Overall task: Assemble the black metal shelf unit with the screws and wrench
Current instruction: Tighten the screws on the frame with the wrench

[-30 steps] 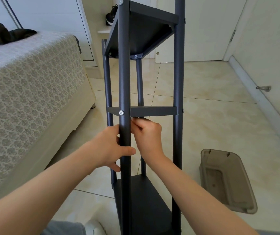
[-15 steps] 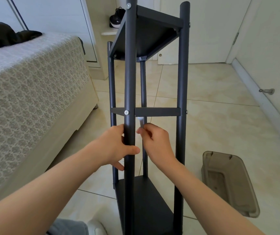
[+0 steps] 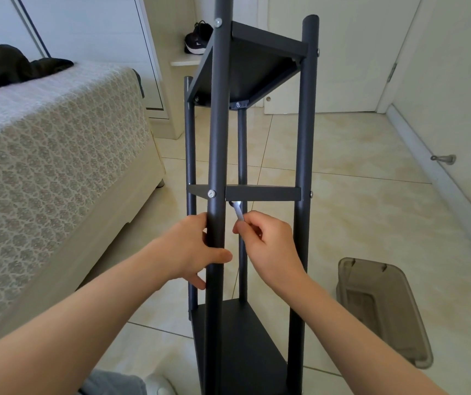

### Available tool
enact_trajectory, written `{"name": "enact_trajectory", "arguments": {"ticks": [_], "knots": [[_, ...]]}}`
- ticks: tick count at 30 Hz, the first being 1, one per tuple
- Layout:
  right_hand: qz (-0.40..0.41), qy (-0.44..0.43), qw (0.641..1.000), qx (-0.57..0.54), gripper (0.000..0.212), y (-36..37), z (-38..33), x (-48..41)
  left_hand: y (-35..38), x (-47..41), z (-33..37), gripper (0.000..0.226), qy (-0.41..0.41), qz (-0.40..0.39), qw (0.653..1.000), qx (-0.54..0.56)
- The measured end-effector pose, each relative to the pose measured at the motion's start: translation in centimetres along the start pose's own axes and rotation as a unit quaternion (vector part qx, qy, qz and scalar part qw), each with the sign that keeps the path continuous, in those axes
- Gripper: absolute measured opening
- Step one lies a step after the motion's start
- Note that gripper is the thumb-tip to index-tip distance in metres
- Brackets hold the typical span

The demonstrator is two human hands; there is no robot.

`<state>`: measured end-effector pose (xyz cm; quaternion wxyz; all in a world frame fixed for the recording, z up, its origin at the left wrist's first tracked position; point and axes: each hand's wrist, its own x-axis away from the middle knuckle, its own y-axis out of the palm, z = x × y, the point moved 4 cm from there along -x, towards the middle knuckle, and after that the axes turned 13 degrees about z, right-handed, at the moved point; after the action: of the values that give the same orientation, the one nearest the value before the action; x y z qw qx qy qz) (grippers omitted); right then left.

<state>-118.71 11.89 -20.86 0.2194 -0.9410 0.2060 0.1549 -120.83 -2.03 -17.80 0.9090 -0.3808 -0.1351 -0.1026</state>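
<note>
The black metal shelf unit (image 3: 302,143) stands upright on the tiled floor in front of me, with four round posts and three flat shelves. My left hand (image 3: 188,249) grips the near left post just below the middle shelf (image 3: 262,192). My right hand (image 3: 268,243) pinches a small silver wrench (image 3: 238,212) whose head reaches up under the middle shelf, beside the near left post. A silver screw head (image 3: 211,193) shows on that post at the middle shelf, and another screw head (image 3: 218,22) sits at the top shelf.
A bed with a patterned cover (image 3: 46,155) fills the left side, a dark garment (image 3: 6,64) on top. A translucent grey plastic bin (image 3: 382,306) lies on the floor at the right. A black shoe (image 3: 198,41) sits on a ledge behind; a door stop (image 3: 443,159) juts from the right wall.
My right hand has dropped slightly from under the middle shelf, so the wrench now shows between my fingers and the shelf. My left hand keeps its grip on the post.
</note>
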Motion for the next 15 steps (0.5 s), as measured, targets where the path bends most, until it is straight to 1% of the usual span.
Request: {"name": "enact_trajectory", "arguments": {"ticks": [9,13,15], "knots": [[0.014,-0.043,0.999,0.026,0.017,0.1,-0.3,-0.5,-0.1,-0.2,-0.1,0.061,0.001,-0.003,1.000,-0.005],[0.022,-0.036,0.998,0.037,0.016,-0.1,0.2,-1.0,0.1,-0.3,-0.1,0.063,-0.002,0.002,1.000,-0.012],[0.025,-0.050,0.998,0.040,0.016,-0.1,0.0,-1.1,0.0,-0.4,0.0,0.064,-0.001,0.004,1.000,-0.013]]}}
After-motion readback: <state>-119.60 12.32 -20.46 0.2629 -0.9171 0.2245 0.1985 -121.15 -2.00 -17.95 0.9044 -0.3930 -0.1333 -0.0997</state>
